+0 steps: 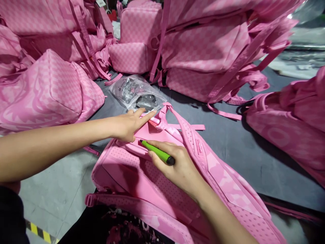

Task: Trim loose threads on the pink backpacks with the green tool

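A pink backpack (157, 183) lies in front of me with its perforated back panel and shoulder straps facing up. My left hand (129, 125) rests on its top end, fingers apart and spread over the fabric. In my right hand (177, 162) is a slim green marker (158, 152) with a black rear end. Its dark tip points left at the backpack's top seam, close to my left thumb; whether it touches the fabric I cannot tell. Past my left fingers lies a clear plastic bag (137, 91) with dark items inside, partly against the backpack's top.
Pink checkered backpacks stand stacked at the back (203, 47) and left (50, 88), and another bag (286, 125) sits on the right. The grey table surface (228, 142) shows between them. Yellow-black floor tape (38, 230) is at lower left.
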`<state>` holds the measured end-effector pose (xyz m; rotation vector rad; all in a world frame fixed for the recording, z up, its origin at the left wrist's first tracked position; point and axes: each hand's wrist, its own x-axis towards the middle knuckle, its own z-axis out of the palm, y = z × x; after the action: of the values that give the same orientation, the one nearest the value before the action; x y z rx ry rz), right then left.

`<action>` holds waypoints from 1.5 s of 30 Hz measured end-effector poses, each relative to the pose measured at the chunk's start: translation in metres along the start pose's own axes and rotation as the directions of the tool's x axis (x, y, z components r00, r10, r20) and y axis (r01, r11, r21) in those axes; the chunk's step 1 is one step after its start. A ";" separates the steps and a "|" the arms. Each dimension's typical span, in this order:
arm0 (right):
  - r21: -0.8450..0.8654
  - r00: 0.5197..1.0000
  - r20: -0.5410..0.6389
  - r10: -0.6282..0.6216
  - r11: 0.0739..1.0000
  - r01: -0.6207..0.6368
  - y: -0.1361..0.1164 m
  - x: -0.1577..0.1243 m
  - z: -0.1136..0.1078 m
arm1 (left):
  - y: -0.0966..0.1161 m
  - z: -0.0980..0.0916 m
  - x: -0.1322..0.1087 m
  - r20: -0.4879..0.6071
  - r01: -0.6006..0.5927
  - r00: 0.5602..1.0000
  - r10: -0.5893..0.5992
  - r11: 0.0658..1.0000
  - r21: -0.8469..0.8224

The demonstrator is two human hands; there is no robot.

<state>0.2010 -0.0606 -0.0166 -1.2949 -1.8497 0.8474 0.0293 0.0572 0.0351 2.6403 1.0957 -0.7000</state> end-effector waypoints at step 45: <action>-0.007 0.995 0.093 -0.038 0.999 0.039 0.007 0.009 0.001 | -0.012 -0.001 0.001 0.017 0.012 1.000 -0.012 1.000 -0.018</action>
<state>0.2011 -0.0501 -0.0212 -1.2401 -1.9461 0.8932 0.0217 0.0661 0.0354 2.6101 1.1093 -0.7099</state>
